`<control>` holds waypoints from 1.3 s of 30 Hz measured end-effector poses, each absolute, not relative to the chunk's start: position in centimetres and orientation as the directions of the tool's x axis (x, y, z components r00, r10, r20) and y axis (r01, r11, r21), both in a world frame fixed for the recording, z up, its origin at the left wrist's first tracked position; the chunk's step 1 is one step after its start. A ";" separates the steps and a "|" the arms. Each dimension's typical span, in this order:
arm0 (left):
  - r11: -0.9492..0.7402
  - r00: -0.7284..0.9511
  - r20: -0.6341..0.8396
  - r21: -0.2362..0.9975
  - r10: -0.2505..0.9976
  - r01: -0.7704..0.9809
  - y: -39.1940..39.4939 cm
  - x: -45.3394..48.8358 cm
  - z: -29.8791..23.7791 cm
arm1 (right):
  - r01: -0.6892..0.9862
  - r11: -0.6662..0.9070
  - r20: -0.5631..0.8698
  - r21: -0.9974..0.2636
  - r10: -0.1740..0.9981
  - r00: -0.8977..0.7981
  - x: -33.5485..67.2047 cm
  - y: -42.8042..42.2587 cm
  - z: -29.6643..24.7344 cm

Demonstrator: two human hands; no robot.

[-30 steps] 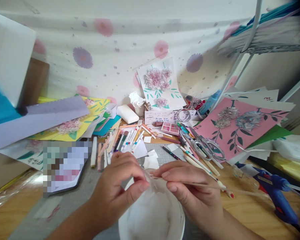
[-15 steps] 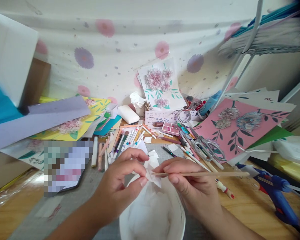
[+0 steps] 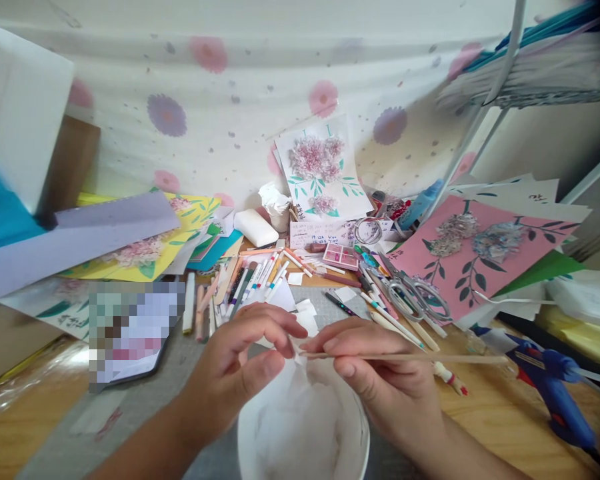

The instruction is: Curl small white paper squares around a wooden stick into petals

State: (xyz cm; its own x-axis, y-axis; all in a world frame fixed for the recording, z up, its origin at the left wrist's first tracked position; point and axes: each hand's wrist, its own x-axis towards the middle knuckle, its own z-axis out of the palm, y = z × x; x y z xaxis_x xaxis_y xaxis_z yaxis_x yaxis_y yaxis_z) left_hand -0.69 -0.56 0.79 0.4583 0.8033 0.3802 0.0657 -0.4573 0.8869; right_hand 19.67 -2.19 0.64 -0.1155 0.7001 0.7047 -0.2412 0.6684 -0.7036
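Observation:
Over a white bowl (image 3: 366,437), my two hands meet at a small piece of thin white paper (image 3: 299,353), like tissue. My left hand (image 3: 245,363) pinches the paper between thumb and fingers, on its left side. A thin wooden stick (image 3: 430,359) lies level in my right hand (image 3: 387,373), held between thumb and fingers. Its left tip touches the paper, and its other end points right. White material lies inside the bowl, its kind unclear. Fingers hide part of the paper.
Several markers (image 3: 260,277) crowd the table behind the bowl. To the right lie scissors (image 3: 415,297) and a blue glue gun (image 3: 550,373). A phone (image 3: 140,333) lies on the left. Flower artworks stand at the back (image 3: 323,170) and right (image 3: 485,253).
My left fingers have closed in around the paper, now more bunched at the stick's tip. The stick has shifted slightly right and down. Both hands stay over the bowl.

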 end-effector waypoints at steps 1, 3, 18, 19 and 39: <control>-0.463 0.456 0.381 0.882 0.805 0.081 -0.6 -0.6 0.8 | -0.226 0.690 0.723 -0.688 0.678 -0.132 19.6 -2.3 0.8; -0.481 0.449 0.384 0.869 0.807 0.120 -0.6 -0.4 0.9 | -0.209 0.717 0.747 -0.665 0.644 -0.164 19.5 -2.4 1.1; -0.496 0.412 0.360 0.817 0.837 0.294 -0.3 -0.6 0.5 | -0.494 0.438 0.447 -0.751 0.888 0.108 21.2 -0.6 0.7; -0.506 0.429 0.355 0.802 0.830 0.316 -0.4 -0.5 0.6 | -0.509 0.429 0.428 -0.746 0.895 0.127 21.3 -0.6 1.0; -0.244 0.460 0.158 0.961 0.874 0.133 -0.6 0.1 1.2 | -0.359 0.501 0.568 -0.788 0.816 -0.108 20.3 -1.9 0.1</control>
